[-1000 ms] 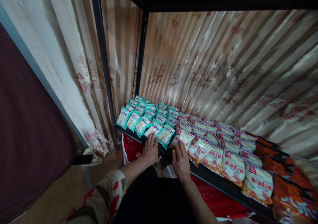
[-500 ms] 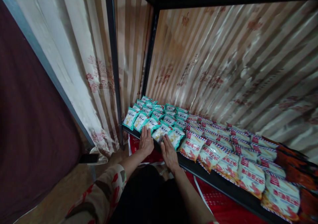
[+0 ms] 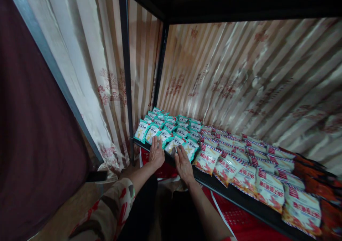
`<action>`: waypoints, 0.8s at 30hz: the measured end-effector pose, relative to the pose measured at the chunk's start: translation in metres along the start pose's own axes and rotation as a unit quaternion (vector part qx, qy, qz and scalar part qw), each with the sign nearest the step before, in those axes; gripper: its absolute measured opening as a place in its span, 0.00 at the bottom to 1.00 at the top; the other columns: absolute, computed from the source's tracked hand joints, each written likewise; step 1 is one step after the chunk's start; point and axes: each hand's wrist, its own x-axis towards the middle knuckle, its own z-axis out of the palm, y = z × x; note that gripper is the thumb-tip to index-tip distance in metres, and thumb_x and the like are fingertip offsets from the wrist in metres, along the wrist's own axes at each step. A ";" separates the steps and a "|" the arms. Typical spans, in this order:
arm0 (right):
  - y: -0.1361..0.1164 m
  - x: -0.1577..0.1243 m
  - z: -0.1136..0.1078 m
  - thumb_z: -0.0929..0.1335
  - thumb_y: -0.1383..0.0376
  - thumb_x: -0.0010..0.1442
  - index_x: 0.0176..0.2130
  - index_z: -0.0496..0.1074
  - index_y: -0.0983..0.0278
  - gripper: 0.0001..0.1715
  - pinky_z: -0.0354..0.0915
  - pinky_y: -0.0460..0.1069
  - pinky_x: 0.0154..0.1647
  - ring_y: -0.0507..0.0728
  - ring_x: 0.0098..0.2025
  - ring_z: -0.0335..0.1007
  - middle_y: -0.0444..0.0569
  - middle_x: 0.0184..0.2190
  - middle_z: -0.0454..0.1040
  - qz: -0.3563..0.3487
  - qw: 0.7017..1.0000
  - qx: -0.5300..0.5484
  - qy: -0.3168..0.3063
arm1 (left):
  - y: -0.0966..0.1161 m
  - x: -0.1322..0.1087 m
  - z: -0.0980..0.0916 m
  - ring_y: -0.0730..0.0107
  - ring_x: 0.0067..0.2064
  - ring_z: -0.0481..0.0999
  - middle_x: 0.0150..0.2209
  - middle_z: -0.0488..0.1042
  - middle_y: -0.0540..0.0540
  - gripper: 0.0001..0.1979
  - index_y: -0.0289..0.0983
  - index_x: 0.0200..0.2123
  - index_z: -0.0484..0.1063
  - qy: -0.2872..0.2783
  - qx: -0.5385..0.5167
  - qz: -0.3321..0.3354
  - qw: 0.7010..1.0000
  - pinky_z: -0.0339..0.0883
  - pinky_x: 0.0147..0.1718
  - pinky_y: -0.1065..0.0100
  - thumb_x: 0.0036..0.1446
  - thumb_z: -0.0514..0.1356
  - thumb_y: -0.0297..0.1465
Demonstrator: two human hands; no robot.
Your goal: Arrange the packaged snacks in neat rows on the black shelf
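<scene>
Rows of small teal-and-white snack bags (image 3: pixel 153 133) lean on the left end of a black shelf (image 3: pixel 213 181). My left hand (image 3: pixel 156 153) rests its outstretched fingers against the front of this row, near the third bag (image 3: pixel 165 136) from the left. Beside it, my right hand (image 3: pixel 184 164) lies with fingers extended against the lower part of another teal bag (image 3: pixel 175 144). Both hands press flat on the bags, and neither grasps one. Red-and-white snack bags (image 3: pixel 207 158) with striped edges stand in rows just right of my right hand.
Orange-and-dark packets (image 3: pixel 331 218) lie at the shelf's right end. A black upright post (image 3: pixel 126 73) stands at the left front corner. Patterned curtains (image 3: pixel 227 73) hang behind and at the left. Red perforated crates (image 3: pixel 237 216) sit below the shelf. A dark phone-like object (image 3: pixel 96 176) lies at lower left.
The view has tilted up slightly, so the shelf scene sits a little lower. Both hands stay at the front teal bags, with hardly any movement of the fingers.
</scene>
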 end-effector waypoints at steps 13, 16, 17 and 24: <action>-0.017 0.037 0.027 0.52 0.60 0.66 0.59 0.59 0.68 0.27 0.51 0.62 0.60 0.63 0.67 0.36 0.58 0.64 0.49 -0.056 0.987 -0.138 0.061 | -0.048 0.026 -0.019 0.53 0.67 0.35 0.67 0.40 0.37 0.27 0.34 0.62 0.51 0.047 0.058 -0.051 0.996 0.44 0.61 0.50 0.59 0.48 0.26; -0.017 0.039 0.032 0.52 0.60 0.66 0.58 0.61 0.66 0.26 0.51 0.60 0.60 0.62 0.66 0.42 0.58 0.63 0.54 -0.056 0.982 -0.171 0.054 | -0.054 0.028 -0.019 0.52 0.66 0.39 0.66 0.43 0.36 0.26 0.33 0.61 0.53 0.020 0.073 -0.041 0.996 0.47 0.61 0.51 0.59 0.49 0.27; -0.018 0.041 0.033 0.52 0.60 0.66 0.58 0.62 0.66 0.26 0.51 0.61 0.60 0.62 0.66 0.43 0.58 0.62 0.55 -0.052 0.981 -0.180 0.058 | -0.056 0.028 -0.019 0.51 0.66 0.39 0.66 0.43 0.35 0.26 0.32 0.61 0.54 0.022 0.081 -0.032 0.996 0.47 0.61 0.51 0.59 0.49 0.26; -0.024 0.070 0.022 0.50 0.59 0.66 0.57 0.63 0.69 0.29 0.53 0.59 0.61 0.61 0.65 0.45 0.59 0.62 0.55 -0.026 0.985 -0.156 0.065 | -0.057 0.023 -0.020 0.52 0.66 0.38 0.66 0.43 0.35 0.27 0.35 0.62 0.52 0.086 0.116 0.102 0.984 0.47 0.60 0.48 0.58 0.50 0.24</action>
